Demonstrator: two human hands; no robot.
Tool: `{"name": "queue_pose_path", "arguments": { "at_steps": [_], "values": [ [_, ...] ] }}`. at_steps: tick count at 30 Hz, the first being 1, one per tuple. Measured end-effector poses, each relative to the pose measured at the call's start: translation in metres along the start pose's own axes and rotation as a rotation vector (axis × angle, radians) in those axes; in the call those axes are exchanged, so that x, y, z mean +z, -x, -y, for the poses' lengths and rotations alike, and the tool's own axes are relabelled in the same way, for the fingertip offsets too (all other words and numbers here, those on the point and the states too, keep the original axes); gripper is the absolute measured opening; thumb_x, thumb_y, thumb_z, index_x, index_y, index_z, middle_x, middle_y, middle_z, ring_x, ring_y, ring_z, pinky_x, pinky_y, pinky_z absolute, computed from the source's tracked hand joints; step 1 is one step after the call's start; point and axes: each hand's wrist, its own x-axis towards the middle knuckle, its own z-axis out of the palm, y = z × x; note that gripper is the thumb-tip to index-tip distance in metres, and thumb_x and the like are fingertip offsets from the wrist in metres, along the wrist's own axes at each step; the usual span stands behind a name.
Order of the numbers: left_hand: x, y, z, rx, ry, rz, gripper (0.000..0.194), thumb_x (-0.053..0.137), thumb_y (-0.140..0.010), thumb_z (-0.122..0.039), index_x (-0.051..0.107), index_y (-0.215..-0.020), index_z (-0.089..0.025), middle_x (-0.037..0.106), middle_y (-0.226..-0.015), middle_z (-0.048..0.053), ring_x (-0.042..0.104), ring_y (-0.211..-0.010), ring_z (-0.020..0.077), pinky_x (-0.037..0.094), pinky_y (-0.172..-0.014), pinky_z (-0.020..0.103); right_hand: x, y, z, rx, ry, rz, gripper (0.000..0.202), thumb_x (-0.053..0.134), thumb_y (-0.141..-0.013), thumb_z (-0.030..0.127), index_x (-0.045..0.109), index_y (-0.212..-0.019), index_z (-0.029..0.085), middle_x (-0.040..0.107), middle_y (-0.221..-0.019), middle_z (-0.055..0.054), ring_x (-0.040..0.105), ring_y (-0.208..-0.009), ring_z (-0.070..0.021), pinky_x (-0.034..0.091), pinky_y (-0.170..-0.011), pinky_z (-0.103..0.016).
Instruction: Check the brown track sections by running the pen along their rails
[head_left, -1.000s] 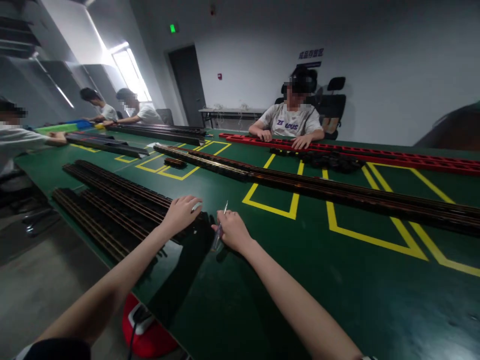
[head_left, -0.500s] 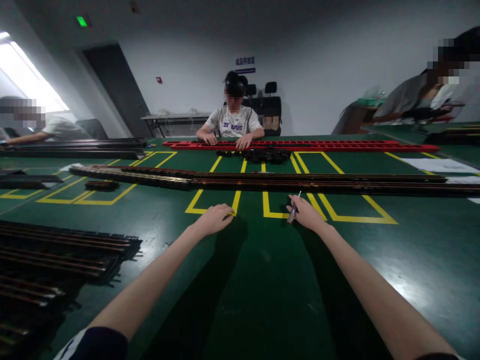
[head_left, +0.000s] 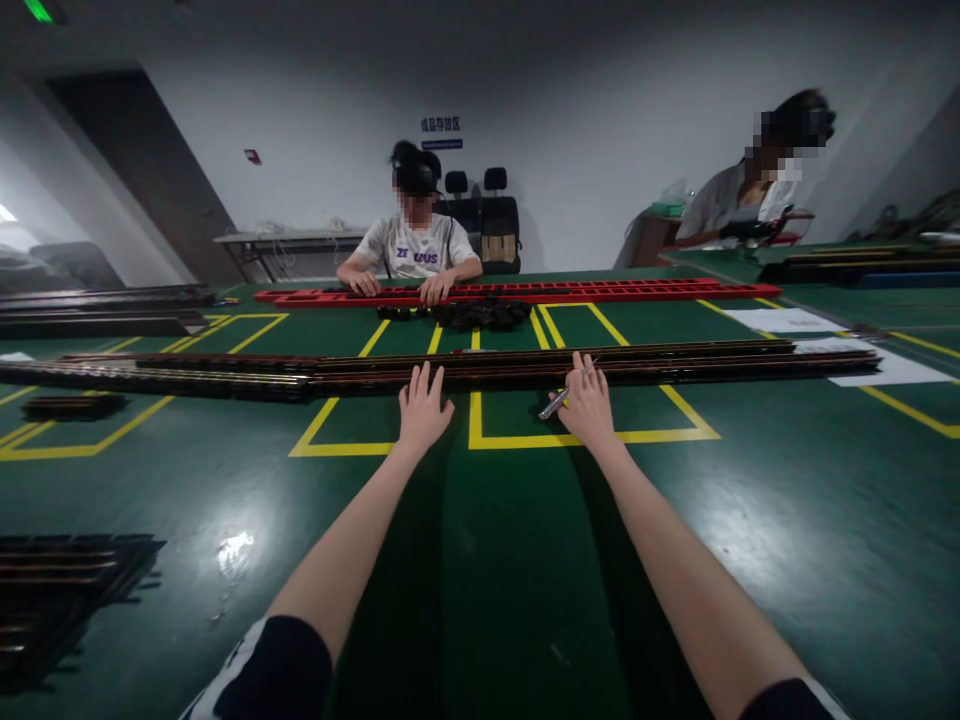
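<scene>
My left hand (head_left: 424, 412) is spread, fingers pointing away from me, with the fingertips at the near edge of a long bundle of dark strips (head_left: 517, 368). My right hand (head_left: 589, 408) keeps a slim silver tool (head_left: 553, 404) between thumb and palm, its handle end sticking out to the left. The tool's exact kind is too small to make out. The right fingers reach over the same strips, apparently touching them. Thin coppery lines run along the bundle, which lies crosswise on the green table (head_left: 510, 560).
Across the table, a co-worker (head_left: 416, 245) handles a long red frame (head_left: 637, 292). A heap of small black parts (head_left: 484, 314) sits before it. More dark strips (head_left: 67, 590) lie at near left. White sheets (head_left: 784, 320) are at right, with another person (head_left: 739, 205) behind.
Both my hands have moved forward to the bundle. My left fingers have spread out. The silver tool stays in my right hand, and the view has turned right.
</scene>
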Motion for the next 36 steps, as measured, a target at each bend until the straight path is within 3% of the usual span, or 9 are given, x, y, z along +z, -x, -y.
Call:
{"name": "queue_pose_path", "arguments": {
  "at_steps": [2,6,13,20,26,36],
  "values": [
    [0.001,-0.004,0.003,-0.021,-0.004,0.019,0.064,0.041,-0.091,-0.036,0.024,-0.15,-0.02,0.019,-0.159,0.012,0.008,-0.148,0.0316,0.022,-0.114,0.058,0.003,-0.001,-0.002,0.01,-0.011,0.06,0.034,0.046,-0.088,0.03,0.048,-0.114,0.008,0.035,-0.148,-0.027,0.025,-0.142,-0.0369,0.027,-0.11,-0.056],
    [-0.001,-0.007,0.004,-0.059,0.085,0.107,0.062,0.038,-0.092,-0.042,0.025,-0.15,-0.024,0.02,-0.159,0.01,0.011,-0.148,0.0295,0.029,-0.112,0.059,0.0,-0.003,-0.003,0.017,-0.017,0.121,0.035,0.046,-0.086,0.028,0.046,-0.115,0.008,0.04,-0.144,-0.027,0.033,-0.136,-0.0382,0.042,-0.099,-0.052],
    [-0.006,0.005,0.003,-0.02,0.097,0.034,0.055,0.043,-0.092,-0.032,0.036,-0.145,-0.019,0.03,-0.155,0.014,0.022,-0.145,0.0326,0.038,-0.107,0.057,-0.01,0.001,0.004,0.025,0.047,0.109,0.038,0.048,-0.079,0.016,0.045,-0.116,0.008,0.045,-0.137,-0.025,0.04,-0.128,-0.0374,0.048,-0.092,-0.047],
    [-0.009,0.021,0.012,0.025,0.089,-0.051,0.05,0.046,-0.091,-0.025,0.044,-0.14,-0.017,0.041,-0.149,0.012,0.031,-0.141,0.0307,0.043,-0.106,0.051,-0.02,0.013,0.016,0.073,0.08,0.052,0.042,0.049,-0.076,0.013,0.043,-0.117,0.008,0.056,-0.115,-0.024,0.047,-0.117,-0.0343,0.053,-0.078,-0.04],
    [-0.015,0.039,0.019,0.074,0.093,-0.072,0.049,0.047,-0.091,-0.026,0.046,-0.139,-0.015,0.045,-0.147,0.014,0.036,-0.139,0.0312,0.042,-0.107,0.051,-0.037,0.034,0.029,0.114,0.051,0.031,0.027,0.048,-0.077,0.012,0.046,-0.104,0.016,0.058,-0.102,-0.019,0.053,-0.099,-0.031,0.052,-0.062,-0.036],
    [-0.036,0.081,0.034,0.199,0.047,-0.138,0.045,0.049,-0.089,-0.022,0.053,-0.134,-0.019,0.056,-0.136,0.012,0.05,-0.123,0.0298,0.048,-0.099,0.05,-0.071,0.061,0.032,0.0,0.148,0.074,0.007,0.042,-0.089,0.02,0.047,-0.088,0.017,0.061,-0.09,-0.015,0.057,-0.079,-0.0226,0.041,-0.05,-0.027]
  ]
}}
